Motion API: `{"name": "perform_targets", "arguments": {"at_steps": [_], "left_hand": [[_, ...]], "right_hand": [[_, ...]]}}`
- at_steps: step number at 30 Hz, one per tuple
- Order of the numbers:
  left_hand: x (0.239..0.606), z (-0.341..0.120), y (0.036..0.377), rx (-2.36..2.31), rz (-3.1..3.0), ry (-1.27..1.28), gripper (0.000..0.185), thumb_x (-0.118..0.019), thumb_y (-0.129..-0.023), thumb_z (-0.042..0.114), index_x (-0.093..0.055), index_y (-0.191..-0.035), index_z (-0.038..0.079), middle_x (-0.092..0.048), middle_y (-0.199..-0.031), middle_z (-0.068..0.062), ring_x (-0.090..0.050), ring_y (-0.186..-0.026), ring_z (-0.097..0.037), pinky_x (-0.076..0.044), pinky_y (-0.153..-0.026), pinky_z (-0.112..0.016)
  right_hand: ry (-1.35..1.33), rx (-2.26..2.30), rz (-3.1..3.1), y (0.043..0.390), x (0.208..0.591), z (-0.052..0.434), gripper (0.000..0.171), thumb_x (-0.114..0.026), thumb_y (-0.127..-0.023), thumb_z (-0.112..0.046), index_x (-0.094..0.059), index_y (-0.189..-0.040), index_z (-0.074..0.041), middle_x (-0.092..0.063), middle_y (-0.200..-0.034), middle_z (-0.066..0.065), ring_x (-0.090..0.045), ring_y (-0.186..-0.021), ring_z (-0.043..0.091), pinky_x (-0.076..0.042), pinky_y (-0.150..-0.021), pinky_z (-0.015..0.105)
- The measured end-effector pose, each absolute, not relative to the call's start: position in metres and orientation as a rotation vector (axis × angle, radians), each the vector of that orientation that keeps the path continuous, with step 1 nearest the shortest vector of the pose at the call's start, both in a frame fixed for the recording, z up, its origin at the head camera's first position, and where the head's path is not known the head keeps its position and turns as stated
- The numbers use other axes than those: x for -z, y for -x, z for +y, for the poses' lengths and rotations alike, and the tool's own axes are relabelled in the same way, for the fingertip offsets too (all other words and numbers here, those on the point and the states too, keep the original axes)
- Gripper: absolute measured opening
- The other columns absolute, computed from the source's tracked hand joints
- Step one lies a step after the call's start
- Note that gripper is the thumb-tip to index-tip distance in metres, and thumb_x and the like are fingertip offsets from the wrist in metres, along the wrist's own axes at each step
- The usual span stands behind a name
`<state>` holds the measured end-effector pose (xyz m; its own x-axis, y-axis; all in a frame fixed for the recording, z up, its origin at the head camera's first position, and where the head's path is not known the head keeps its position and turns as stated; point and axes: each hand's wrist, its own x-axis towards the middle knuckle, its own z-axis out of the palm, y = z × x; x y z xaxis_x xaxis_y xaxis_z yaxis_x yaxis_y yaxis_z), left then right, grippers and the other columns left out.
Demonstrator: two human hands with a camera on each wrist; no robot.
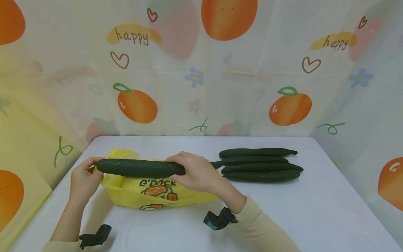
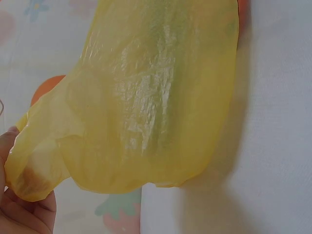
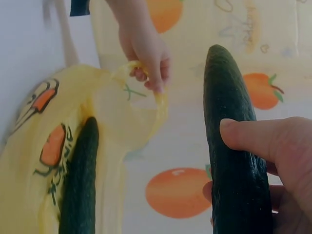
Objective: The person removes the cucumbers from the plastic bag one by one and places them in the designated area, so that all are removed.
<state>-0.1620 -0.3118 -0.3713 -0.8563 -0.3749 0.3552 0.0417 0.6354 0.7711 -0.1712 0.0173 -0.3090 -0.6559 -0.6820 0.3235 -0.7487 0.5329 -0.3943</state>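
My right hand (image 1: 196, 173) is wrapped around one end of a long dark green cucumber (image 1: 140, 167), thumb pressed across its bumpy skin and the other fingers curled behind it, so the cucumber lies level in the air just above the thin yellow plastic bag (image 1: 151, 190) with the orange cartoon print. My left hand (image 1: 82, 176) is at the bag's left side, fingers pinched on the bag's thin handle loop (image 3: 158, 100) and lifting that edge up off the white table (image 1: 315, 210). The free end of the held cucumber reaches almost to those left fingers. From my right wrist I can see a second dark cucumber (image 3: 80, 180) already lying inside the bag (its shape shows through the yellow film). Well to the right of the bag, a row of more dark green cucumbers (image 1: 261, 164) lies side by side on the table, touching one another, against the fruit-printed curtain (image 1: 201, 70) behind.
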Motion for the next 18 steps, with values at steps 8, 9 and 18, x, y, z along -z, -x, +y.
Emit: {"name": "perform_targets", "arguments": {"at_steps": [8, 9, 18], "left_hand": [[0.373, -0.311, 0.165, 1.165, -2.395, -0.273, 0.019, -0.066, -0.085, 0.025, -0.065, -0.092, 0.008, -0.053, -0.066, 0.020, -0.049, -0.050, 0.000, -0.040, -0.043, -0.015], [0.372, -0.310, 0.164, 1.173, -2.394, -0.270, 0.020, -0.067, -0.085, 0.026, -0.065, -0.093, 0.008, -0.054, -0.066, 0.019, -0.049, -0.050, -0.001, -0.040, -0.042, -0.015], [0.374, -0.310, 0.167, 1.207, -2.377, -0.267, 0.019, -0.067, -0.084, 0.028, -0.065, -0.091, 0.010, -0.055, -0.067, 0.020, -0.049, -0.051, 0.000, -0.041, -0.043, -0.014]], "right_hand": [[-1.153, -0.775, -2.633, 0.175, 0.312, 0.040, 0.042, -0.069, -0.082, -0.027, -0.058, -0.122, -0.020, -0.061, -0.105, -0.006, -0.055, -0.078, 0.005, -0.045, -0.065, 0.018], [-1.141, -0.779, -2.626, 0.175, 0.313, 0.042, 0.042, -0.069, -0.082, -0.027, -0.058, -0.122, -0.020, -0.061, -0.105, -0.006, -0.054, -0.077, 0.005, -0.045, -0.065, 0.019], [-1.044, -0.809, -2.594, 0.180, 0.320, 0.070, 0.043, -0.071, -0.080, -0.026, -0.059, -0.121, -0.021, -0.062, -0.106, -0.006, -0.058, -0.077, 0.007, -0.050, -0.072, 0.024]]}}
